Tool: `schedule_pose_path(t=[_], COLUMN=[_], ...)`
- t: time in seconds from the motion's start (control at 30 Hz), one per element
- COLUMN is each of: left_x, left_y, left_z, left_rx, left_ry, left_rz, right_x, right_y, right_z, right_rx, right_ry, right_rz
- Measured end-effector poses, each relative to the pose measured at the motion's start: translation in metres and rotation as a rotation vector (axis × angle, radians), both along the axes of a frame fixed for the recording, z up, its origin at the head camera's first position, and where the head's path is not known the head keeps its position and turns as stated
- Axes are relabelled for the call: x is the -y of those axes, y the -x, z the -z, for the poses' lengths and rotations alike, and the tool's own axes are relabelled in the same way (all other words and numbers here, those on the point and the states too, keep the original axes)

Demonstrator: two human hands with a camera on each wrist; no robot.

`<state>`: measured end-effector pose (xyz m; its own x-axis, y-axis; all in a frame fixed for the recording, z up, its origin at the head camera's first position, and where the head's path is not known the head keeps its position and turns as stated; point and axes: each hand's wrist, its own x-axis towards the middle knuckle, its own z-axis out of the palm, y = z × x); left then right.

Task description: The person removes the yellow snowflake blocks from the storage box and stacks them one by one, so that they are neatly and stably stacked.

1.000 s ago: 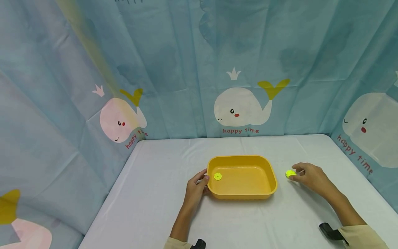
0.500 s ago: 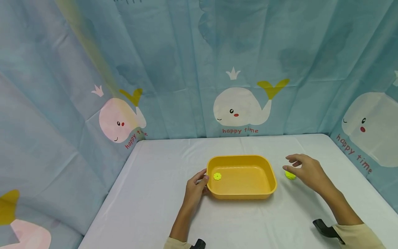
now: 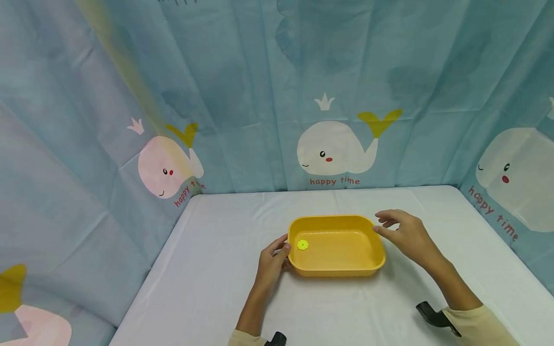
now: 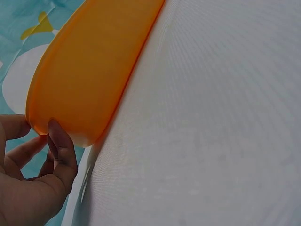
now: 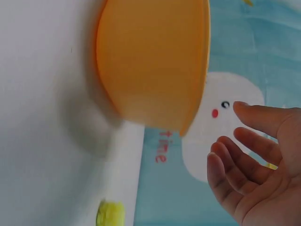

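A yellow rectangular tray [image 3: 337, 247] with rounded corners stands on the table. Thumb and fingers of my left hand [image 3: 271, 262] pinch its left rim; the left wrist view shows this grip on the tray's end [image 4: 80, 80]. Inside, toward the left end, lies a small neon-yellow disc [image 3: 303, 245] with a notched edge. My right hand [image 3: 404, 235] hovers at the tray's right rim, its fingers loosely bent and holding nothing. Another neon-yellow piece [image 5: 110, 214] sits on the table behind, hidden by the right hand in the head view.
A white cloth [image 3: 207, 278] covers the table. Blue curtains [image 3: 242, 120] printed with whales enclose the back and sides. Black wrist mounts [image 3: 437, 317] stick out by both sleeves.
My right hand has let go of the neon-yellow piece right of the tray, risen, and moved left to the tray's rim. The left hand and tray have stayed in place.
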<state>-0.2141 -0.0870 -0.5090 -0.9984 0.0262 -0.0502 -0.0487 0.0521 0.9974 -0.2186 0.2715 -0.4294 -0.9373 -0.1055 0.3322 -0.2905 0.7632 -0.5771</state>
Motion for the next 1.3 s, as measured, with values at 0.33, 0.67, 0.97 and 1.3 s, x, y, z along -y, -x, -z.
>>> schedule_pose_path(t=[0.33, 0.67, 0.97, 1.3], left_x=[0.001, 0.001, 0.001, 0.001], left_y=[0.001, 0.002, 0.001, 0.002], left_z=[0.001, 0.001, 0.001, 0.001], left_rx=[0.015, 0.009, 0.007, 0.017], left_ry=[-0.004, -0.008, 0.004, -0.002], left_rz=[-0.006, 0.001, 0.0, 0.01], right_x=[0.04, 0.075, 0.105, 0.133], right_y=[0.01, 0.025, 0.037, 0.049], right_z=[0.01, 0.023, 0.031, 0.039], right_rx=[0.008, 0.085, 0.214, 0.303], right_ry=[0.046, 0.106, 0.106, 0.076], right_rz=[-0.105, -0.184, -0.246, -0.264])
